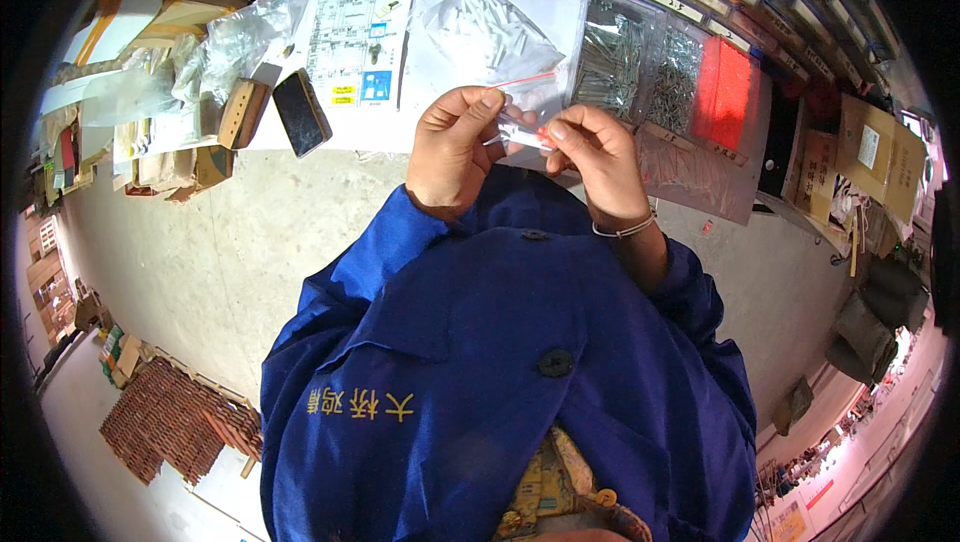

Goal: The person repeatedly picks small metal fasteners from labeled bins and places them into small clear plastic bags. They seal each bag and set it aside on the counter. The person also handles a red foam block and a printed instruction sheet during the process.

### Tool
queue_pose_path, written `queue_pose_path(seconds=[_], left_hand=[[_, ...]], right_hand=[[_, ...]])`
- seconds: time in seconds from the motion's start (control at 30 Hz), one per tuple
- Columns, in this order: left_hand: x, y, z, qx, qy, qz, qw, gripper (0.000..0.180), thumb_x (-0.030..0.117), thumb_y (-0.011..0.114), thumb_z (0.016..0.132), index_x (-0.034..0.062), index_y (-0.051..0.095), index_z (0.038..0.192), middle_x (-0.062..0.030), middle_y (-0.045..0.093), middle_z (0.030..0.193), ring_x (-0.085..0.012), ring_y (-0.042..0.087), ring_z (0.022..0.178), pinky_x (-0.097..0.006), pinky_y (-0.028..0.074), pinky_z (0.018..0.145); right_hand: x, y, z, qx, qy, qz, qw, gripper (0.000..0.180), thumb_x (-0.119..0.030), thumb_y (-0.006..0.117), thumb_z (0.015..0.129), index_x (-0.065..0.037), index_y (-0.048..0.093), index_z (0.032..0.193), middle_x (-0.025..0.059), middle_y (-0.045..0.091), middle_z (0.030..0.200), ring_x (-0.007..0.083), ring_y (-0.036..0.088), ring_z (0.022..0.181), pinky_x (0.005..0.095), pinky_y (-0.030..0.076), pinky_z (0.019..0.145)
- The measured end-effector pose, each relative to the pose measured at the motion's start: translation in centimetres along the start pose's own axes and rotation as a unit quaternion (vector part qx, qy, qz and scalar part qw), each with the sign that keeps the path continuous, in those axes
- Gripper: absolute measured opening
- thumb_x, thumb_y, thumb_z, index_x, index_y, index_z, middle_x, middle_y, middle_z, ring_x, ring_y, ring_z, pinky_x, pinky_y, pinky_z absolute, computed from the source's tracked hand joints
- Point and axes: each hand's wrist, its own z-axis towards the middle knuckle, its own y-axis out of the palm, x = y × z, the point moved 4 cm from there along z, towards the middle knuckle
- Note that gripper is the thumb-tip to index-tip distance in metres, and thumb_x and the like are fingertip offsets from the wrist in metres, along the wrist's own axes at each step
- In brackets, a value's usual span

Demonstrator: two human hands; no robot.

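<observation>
Plastic bag (521, 135), clear and small, toward twelve o'clock in view, pinched by the left hand (450, 149) and the right hand (606, 159), thumbs closed against fingers, white pieces (478, 34) at eleven from it, dark phone (301, 113) at nine.

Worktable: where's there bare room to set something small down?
The white tabletop is bare below the printed sheet, between the phone and the left hand. A narrower patch lies between the bag of white pieces and the metal pins. It's crowded rightward, with pins and red pieces, and left of the phone, with a wooden block.
</observation>
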Motion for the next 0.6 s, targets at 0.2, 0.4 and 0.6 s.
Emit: queue_pose_path(seconds=[0.2, 0.4, 0.6], left_hand=[[-0.8, -0.2, -0.7, 0.004, 0.023, 0.147, 0.989, 0.012, 0.005, 0.065, 0.092, 0.0017, 0.064, 0.103, -0.0079, 0.07, 0.095, -0.0157, 0.067, 0.089, -0.034, 0.058, 0.077], [-1.0, -0.7, -1.0, -0.007, 0.073, 0.149, 0.986, 0.015, -0.003, 0.067, 0.087, 0.0015, 0.064, 0.101, -0.0087, 0.07, 0.094, -0.0162, 0.068, 0.083, -0.03, 0.059, 0.074], [-0.8, -0.8, -1.1, -0.012, 0.085, 0.129, 0.988, 0.017, -0.006, 0.066, 0.087, 0.0019, 0.063, 0.101, -0.0096, 0.07, 0.094, -0.0171, 0.068, 0.084, -0.032, 0.06, 0.076]], right_hand=[[-0.3, 0.1, -0.3, 0.039, -0.009, 0.035, 0.999, 0.013, -0.013, 0.058, 0.098, -0.001, 0.062, 0.099, 0.0048, 0.065, 0.087, 0.0096, 0.059, 0.067, 0.0233, 0.05, 0.063], [-0.2, 0.5, -0.8, 0.064, -0.006, 0.111, 0.992, 0.016, -0.014, 0.06, 0.097, 0.001, 0.063, 0.101, 0.0079, 0.068, 0.086, 0.0098, 0.06, 0.065, 0.0237, 0.053, 0.061], [0.0, 0.3, -1.2, 0.027, 0.015, 0.105, 0.994, 0.016, -0.013, 0.057, 0.098, 0.002, 0.063, 0.102, 0.0096, 0.068, 0.088, 0.0134, 0.063, 0.07, 0.027, 0.054, 0.066]])
